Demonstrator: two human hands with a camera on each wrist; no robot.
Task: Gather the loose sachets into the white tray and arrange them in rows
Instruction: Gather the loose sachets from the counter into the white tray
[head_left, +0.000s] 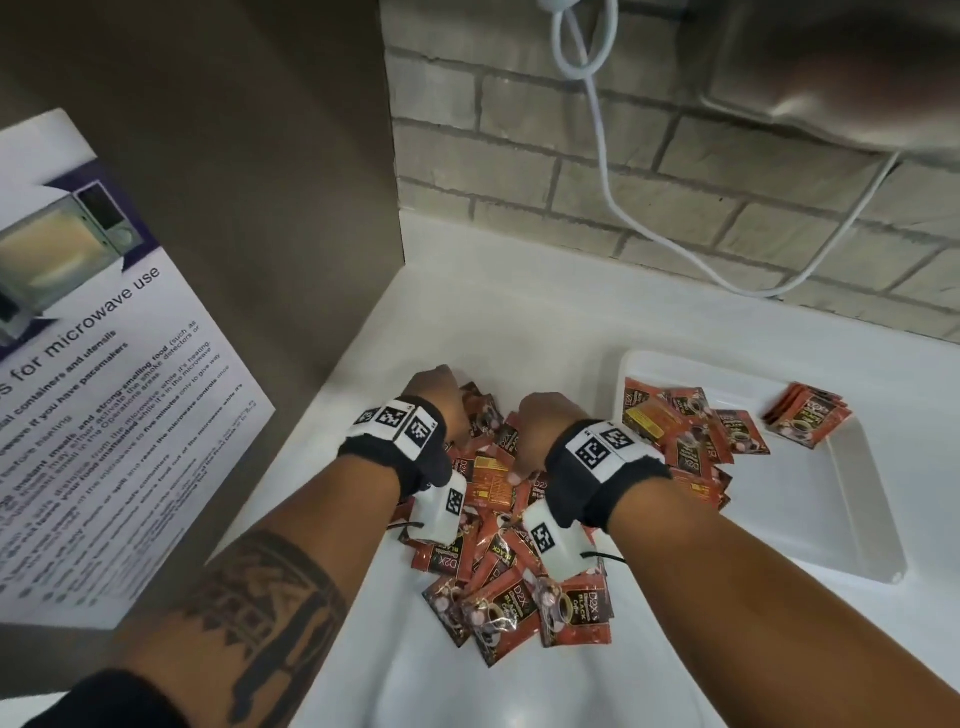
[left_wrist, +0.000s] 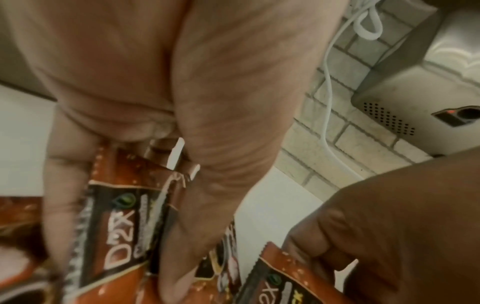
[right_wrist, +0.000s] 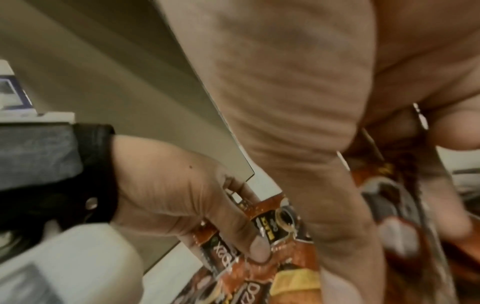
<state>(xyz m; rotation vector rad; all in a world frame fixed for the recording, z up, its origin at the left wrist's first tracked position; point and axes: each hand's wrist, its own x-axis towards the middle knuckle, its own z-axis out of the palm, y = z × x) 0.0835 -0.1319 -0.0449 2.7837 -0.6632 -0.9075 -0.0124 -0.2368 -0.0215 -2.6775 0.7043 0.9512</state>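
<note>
Red coffee sachets lie heaped on the white table, a loose pile spreading from under both wrists toward the near edge. Just right of the pile sits the white tray; several sachets spill over its left rim, and a small neat stack rests against its far right rim. The left hand reaches into the far side of the pile, and its wrist view shows the fingers and thumb curled round a held sachet. Close beside it, the right hand also dips into the heap, thumb and fingers closed on sachets. Behind the table runs a pale brick wall with a white cable hanging down it. A printed microwave notice hangs on the brown panel at the left.
</note>
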